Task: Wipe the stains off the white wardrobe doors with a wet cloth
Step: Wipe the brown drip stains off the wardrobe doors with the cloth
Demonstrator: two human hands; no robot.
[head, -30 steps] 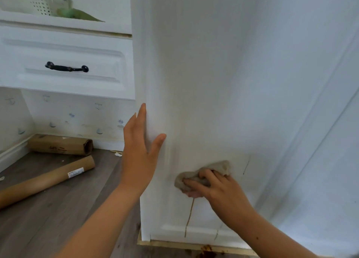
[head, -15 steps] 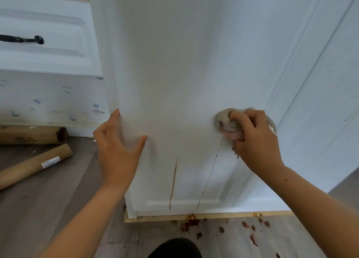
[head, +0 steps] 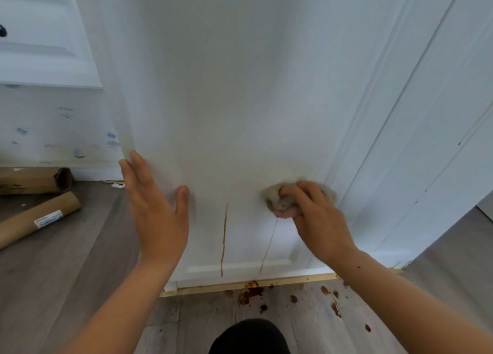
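The white wardrobe door (head: 240,100) fills the middle of the head view, standing ajar. Low on it run two thin brown drip stains: a thicker one (head: 223,241) and a fainter one (head: 269,244) to its right. My right hand (head: 317,217) is closed on a crumpled grey cloth (head: 280,199), pressing it to the door just above the fainter stain. My left hand (head: 156,209) lies flat with fingers spread against the door's left edge, holding nothing.
Brown spatter (head: 250,292) dots the grey plank floor below the door. Two cardboard tubes (head: 37,217) lie on the floor at left. A white drawer front (head: 45,39) sits at upper left, a second panelled door (head: 432,140) at right. A dark shape (head: 249,336) shows at the bottom.
The view has tilted down and closed in. My right hand with the cloth has kept rubbing near the fainter stain. My left hand has loosened from gripping the door edge to lying flat.
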